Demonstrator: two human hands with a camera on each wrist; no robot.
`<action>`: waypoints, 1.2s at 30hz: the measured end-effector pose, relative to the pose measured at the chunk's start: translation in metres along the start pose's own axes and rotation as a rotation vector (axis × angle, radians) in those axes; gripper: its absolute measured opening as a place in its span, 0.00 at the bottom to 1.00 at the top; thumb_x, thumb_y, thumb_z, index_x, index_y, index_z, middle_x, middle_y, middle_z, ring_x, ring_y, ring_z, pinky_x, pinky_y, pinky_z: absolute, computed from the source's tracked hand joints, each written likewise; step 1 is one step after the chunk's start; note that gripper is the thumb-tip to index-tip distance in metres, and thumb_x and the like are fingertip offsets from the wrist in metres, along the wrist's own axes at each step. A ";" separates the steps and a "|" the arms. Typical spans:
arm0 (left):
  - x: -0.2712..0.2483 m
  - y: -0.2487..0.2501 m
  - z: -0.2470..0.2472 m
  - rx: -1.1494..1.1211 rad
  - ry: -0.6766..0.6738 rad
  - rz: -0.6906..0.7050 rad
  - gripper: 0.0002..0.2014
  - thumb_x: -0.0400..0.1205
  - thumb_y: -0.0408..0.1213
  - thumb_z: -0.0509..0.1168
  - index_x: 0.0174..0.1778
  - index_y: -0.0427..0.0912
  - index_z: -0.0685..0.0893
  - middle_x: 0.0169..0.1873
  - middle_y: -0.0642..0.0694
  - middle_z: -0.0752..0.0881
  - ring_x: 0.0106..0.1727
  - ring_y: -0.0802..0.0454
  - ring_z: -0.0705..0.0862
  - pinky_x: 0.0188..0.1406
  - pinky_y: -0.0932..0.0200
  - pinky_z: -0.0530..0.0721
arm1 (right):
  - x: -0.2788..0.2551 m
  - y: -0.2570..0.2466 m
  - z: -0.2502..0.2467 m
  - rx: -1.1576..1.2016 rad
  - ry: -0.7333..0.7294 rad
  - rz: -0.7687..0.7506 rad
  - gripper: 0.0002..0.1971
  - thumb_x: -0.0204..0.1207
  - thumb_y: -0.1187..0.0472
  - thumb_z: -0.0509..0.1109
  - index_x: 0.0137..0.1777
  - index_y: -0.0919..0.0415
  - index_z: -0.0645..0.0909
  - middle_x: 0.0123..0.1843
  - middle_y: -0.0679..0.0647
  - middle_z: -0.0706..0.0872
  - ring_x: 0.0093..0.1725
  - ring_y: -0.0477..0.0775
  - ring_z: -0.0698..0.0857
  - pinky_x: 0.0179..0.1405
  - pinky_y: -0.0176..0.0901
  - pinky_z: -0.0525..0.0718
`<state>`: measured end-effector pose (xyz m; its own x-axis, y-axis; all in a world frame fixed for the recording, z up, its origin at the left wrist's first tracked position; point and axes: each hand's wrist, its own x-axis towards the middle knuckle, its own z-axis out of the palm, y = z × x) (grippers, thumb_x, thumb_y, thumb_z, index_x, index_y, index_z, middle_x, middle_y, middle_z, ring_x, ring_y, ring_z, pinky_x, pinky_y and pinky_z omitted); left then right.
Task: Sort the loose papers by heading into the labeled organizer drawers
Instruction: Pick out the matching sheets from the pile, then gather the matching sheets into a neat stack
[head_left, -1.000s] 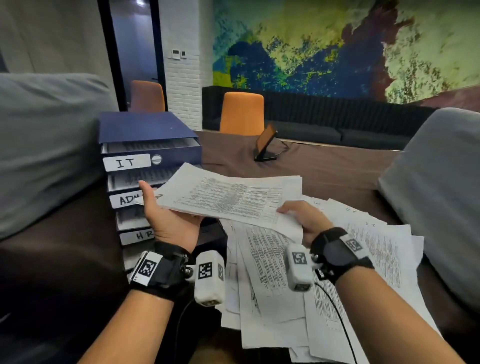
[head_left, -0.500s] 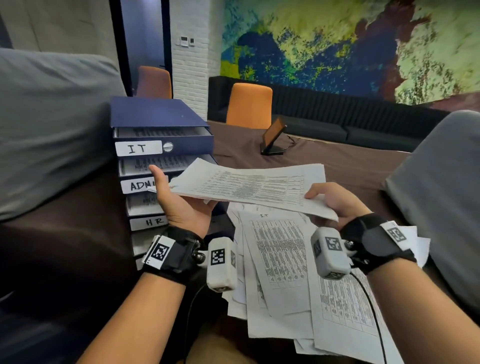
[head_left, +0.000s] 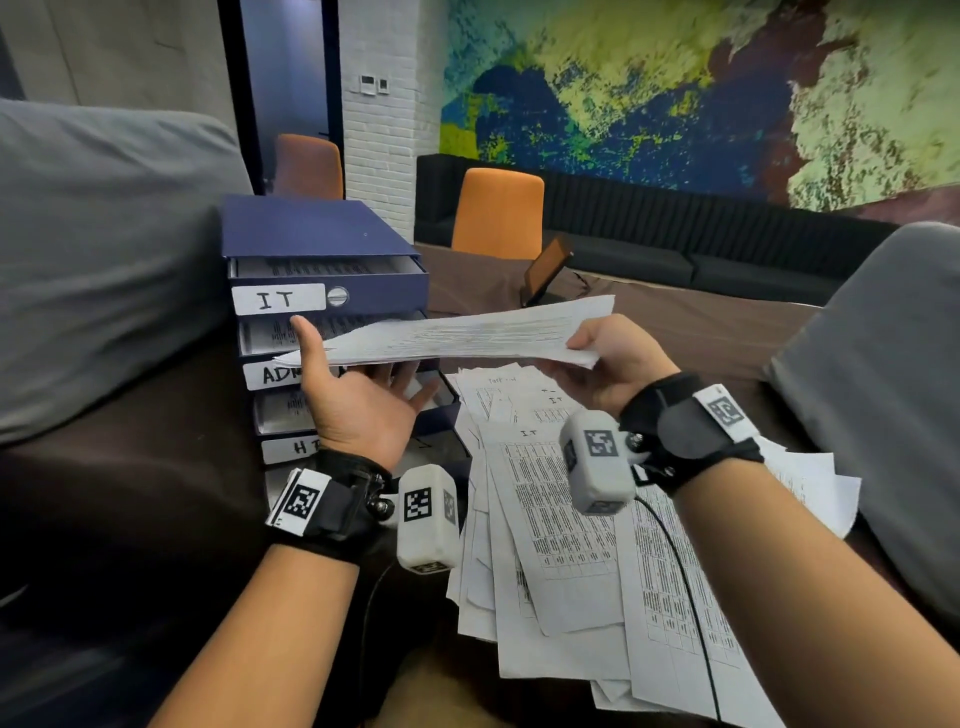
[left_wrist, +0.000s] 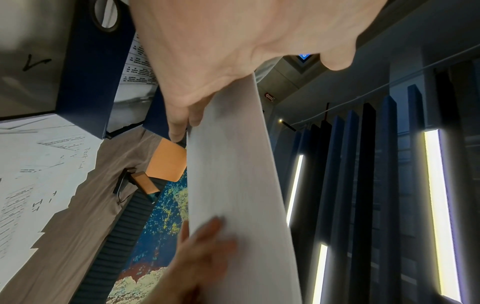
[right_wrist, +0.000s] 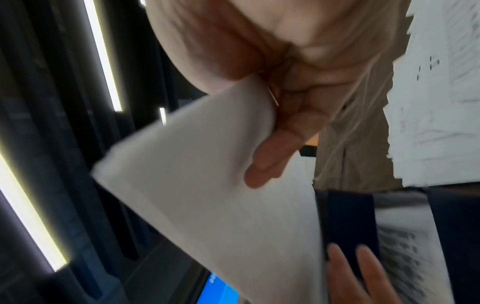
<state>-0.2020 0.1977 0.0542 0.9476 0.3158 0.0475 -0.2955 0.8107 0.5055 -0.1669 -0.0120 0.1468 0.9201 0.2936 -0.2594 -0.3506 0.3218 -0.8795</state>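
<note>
A blue organizer (head_left: 311, 228) stands at the left of the table, with drawers labelled IT (head_left: 278, 300), ADM… and H… (head_left: 296, 448). The drawers stand partly pulled out with printed sheets inside. I hold a few printed sheets (head_left: 457, 335) nearly level, their left end in front of the second drawer (head_left: 270, 332). My left hand (head_left: 358, 384) lies palm up under the sheets (left_wrist: 233, 185), fingers straight and thumb raised. My right hand (head_left: 613, 358) pinches the right end of the sheets (right_wrist: 207, 185). A loose pile of papers (head_left: 561, 519) lies below the hands.
Grey cushions flank the table at the left (head_left: 104, 249) and the right (head_left: 883, 389). A tilted tablet on a stand (head_left: 545, 270) sits further back on the brown tablecloth (head_left: 675, 322). Orange chairs (head_left: 498, 213) stand behind the table.
Both hands have lifted the sheets off the pile and carried them up and left. The sheets have flattened to level with the second drawer.
</note>
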 end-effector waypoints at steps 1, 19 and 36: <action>0.001 0.001 -0.001 -0.010 0.016 -0.009 0.48 0.72 0.79 0.57 0.73 0.41 0.82 0.67 0.36 0.81 0.63 0.37 0.83 0.66 0.33 0.79 | 0.007 0.003 0.009 0.022 0.002 -0.012 0.19 0.80 0.76 0.46 0.66 0.74 0.72 0.53 0.70 0.84 0.28 0.62 0.91 0.20 0.43 0.86; 0.018 -0.002 -0.018 0.312 0.178 -0.221 0.26 0.85 0.54 0.65 0.72 0.41 0.78 0.62 0.42 0.88 0.62 0.42 0.89 0.65 0.44 0.85 | 0.051 0.058 0.013 -0.630 -0.010 -0.009 0.16 0.85 0.48 0.66 0.58 0.62 0.81 0.45 0.58 0.91 0.37 0.56 0.90 0.28 0.38 0.83; -0.022 -0.124 -0.023 0.737 -0.024 -0.622 0.19 0.85 0.49 0.68 0.64 0.39 0.84 0.60 0.40 0.90 0.61 0.40 0.90 0.60 0.46 0.87 | 0.021 0.110 -0.166 -0.858 0.567 -0.021 0.20 0.80 0.54 0.72 0.57 0.74 0.84 0.53 0.70 0.89 0.46 0.63 0.88 0.50 0.55 0.88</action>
<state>-0.1887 0.1015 -0.0291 0.9135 -0.0823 -0.3983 0.4031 0.3141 0.8596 -0.1573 -0.1202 -0.0214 0.9499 -0.2446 -0.1947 -0.2950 -0.4951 -0.8172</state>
